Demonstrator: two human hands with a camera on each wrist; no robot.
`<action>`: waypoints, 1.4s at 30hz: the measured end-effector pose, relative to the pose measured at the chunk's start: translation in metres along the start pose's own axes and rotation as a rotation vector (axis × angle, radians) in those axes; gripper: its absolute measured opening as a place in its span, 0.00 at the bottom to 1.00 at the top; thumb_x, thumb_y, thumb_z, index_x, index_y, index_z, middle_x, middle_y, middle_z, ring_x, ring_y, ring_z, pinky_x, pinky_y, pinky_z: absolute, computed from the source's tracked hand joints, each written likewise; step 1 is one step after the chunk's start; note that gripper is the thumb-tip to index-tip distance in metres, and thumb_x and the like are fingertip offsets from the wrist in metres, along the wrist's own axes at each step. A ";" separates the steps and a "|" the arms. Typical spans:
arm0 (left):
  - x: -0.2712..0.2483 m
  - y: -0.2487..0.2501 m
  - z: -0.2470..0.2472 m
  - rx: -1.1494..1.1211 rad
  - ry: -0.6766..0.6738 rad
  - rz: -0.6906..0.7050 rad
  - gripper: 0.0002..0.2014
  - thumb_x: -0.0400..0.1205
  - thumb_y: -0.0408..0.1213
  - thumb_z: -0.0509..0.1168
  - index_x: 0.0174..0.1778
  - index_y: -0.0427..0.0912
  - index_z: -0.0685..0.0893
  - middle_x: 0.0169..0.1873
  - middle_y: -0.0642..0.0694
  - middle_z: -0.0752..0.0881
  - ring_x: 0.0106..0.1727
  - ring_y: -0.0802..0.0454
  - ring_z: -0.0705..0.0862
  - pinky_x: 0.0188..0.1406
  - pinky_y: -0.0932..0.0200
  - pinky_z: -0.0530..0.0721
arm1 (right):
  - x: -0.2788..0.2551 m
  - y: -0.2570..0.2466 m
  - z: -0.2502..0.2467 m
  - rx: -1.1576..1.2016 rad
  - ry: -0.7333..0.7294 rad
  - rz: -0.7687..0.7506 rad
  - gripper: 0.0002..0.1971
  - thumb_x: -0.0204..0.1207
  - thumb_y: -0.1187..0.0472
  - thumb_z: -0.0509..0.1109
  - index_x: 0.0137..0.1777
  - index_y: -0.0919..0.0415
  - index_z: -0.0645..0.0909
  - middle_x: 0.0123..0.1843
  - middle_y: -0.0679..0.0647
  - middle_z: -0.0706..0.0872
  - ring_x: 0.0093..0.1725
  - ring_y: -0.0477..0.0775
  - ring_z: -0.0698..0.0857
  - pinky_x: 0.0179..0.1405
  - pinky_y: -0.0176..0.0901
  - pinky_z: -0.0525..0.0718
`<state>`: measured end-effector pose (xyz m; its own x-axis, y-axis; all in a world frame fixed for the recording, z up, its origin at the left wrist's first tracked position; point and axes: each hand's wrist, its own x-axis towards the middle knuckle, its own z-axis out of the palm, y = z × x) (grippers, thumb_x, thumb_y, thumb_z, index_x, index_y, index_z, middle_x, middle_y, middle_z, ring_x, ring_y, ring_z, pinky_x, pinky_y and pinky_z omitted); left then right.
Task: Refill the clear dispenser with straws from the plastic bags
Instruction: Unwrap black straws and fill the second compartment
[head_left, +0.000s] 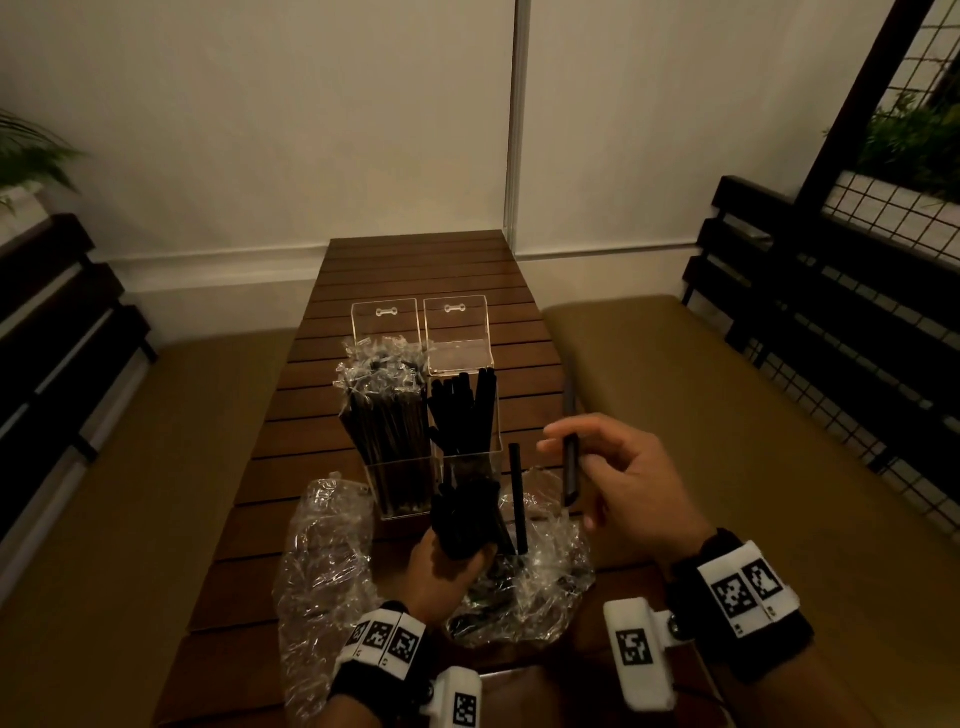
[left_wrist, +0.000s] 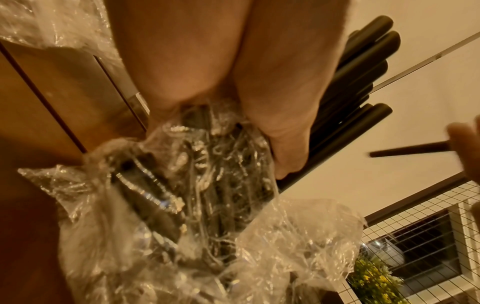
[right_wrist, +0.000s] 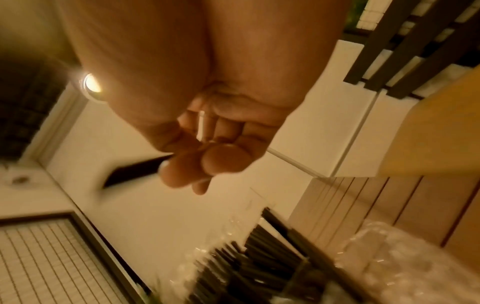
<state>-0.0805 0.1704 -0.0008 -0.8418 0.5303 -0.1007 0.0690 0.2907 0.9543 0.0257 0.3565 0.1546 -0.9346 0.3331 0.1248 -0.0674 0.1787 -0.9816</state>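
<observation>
A clear two-compartment dispenser (head_left: 470, 460) stands open on the wooden table (head_left: 415, 270). Its left half holds wrapped straws (head_left: 384, 415); its right half holds bare black straws (head_left: 462, 415). My left hand (head_left: 447, 564) grips a bundle of black straws (head_left: 465, 517) still in a plastic bag (head_left: 524, 587), just in front of the dispenser. My right hand (head_left: 608, 467) pinches a single black straw (head_left: 570, 467), lifted to the right of the dispenser. The left wrist view shows fingers (left_wrist: 275, 115) round the bundle (left_wrist: 358, 82) and crinkled bag (left_wrist: 197, 195). The right wrist view is blurred.
An empty crumpled plastic bag (head_left: 322, 566) lies at the front left of the table. Both hinged lids (head_left: 421, 319) stand open at the back. Cushioned benches (head_left: 753, 441) flank the table. A wire-mesh panel (head_left: 883, 218) is at the right.
</observation>
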 end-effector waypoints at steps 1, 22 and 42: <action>0.001 -0.001 0.000 0.007 0.000 -0.007 0.13 0.78 0.37 0.74 0.58 0.43 0.82 0.48 0.51 0.88 0.45 0.69 0.87 0.40 0.75 0.83 | 0.000 0.006 -0.001 -0.031 -0.016 0.010 0.21 0.85 0.74 0.55 0.54 0.52 0.87 0.54 0.51 0.92 0.19 0.55 0.79 0.17 0.40 0.78; 0.003 -0.005 -0.004 0.074 -0.043 -0.020 0.17 0.80 0.37 0.71 0.60 0.53 0.74 0.53 0.57 0.83 0.54 0.66 0.82 0.47 0.74 0.78 | 0.034 0.061 0.036 -0.278 -0.080 0.252 0.18 0.77 0.59 0.70 0.61 0.38 0.72 0.51 0.36 0.83 0.49 0.37 0.83 0.48 0.36 0.81; 0.001 0.009 -0.005 0.039 -0.061 0.066 0.22 0.62 0.58 0.63 0.52 0.60 0.79 0.53 0.48 0.87 0.55 0.52 0.87 0.60 0.48 0.86 | 0.026 0.082 0.054 -0.209 -0.260 0.170 0.25 0.68 0.63 0.79 0.65 0.52 0.79 0.56 0.48 0.89 0.55 0.41 0.88 0.57 0.41 0.88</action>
<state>-0.0835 0.1694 0.0093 -0.8005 0.5966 -0.0565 0.1445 0.2836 0.9480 -0.0232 0.3304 0.0697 -0.9856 0.1325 -0.1048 0.1441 0.3353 -0.9310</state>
